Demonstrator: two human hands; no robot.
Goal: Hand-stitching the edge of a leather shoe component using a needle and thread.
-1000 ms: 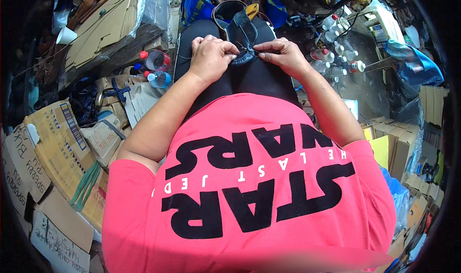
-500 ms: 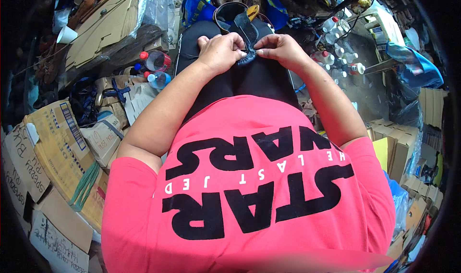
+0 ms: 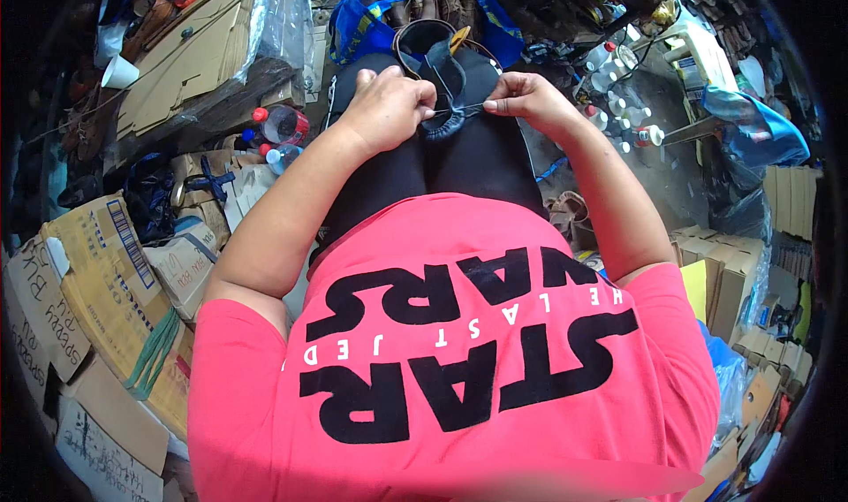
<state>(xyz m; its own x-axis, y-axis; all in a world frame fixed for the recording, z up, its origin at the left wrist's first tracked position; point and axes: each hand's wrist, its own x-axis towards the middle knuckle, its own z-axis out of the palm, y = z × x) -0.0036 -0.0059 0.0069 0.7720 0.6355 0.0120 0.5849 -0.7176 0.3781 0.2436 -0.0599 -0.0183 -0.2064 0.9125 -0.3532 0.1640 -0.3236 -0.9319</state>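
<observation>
A dark leather shoe upper [image 3: 449,71], with a brown inside edge and a puckered end, rests over my black-trousered thighs. A thin dark thread [image 3: 473,108] runs out from it toward both sides. At its left side my left hand [image 3: 390,106] is closed, thumb and fingers pinched on the thread. My right hand [image 3: 530,100] stands off the right side, its thumb and forefinger pinching the other stretch of thread. Whether either hand also holds a needle is too small to see. A small yellow-orange piece [image 3: 459,39] sticks up at the upper's far end.
Beyond my knees lies a blue bag [image 3: 362,25] with brown shoe-like things in it. Several plastic bottles stand on the floor at right; others, including a red-labelled bottle [image 3: 287,125], lie at left. Cardboard boxes [image 3: 106,272] crowd the left side, with flat cardboard [image 3: 190,51] above.
My hands have moved apart, the left to the left and the right to the right, drawing the thread out straight on both sides of the shoe upper.
</observation>
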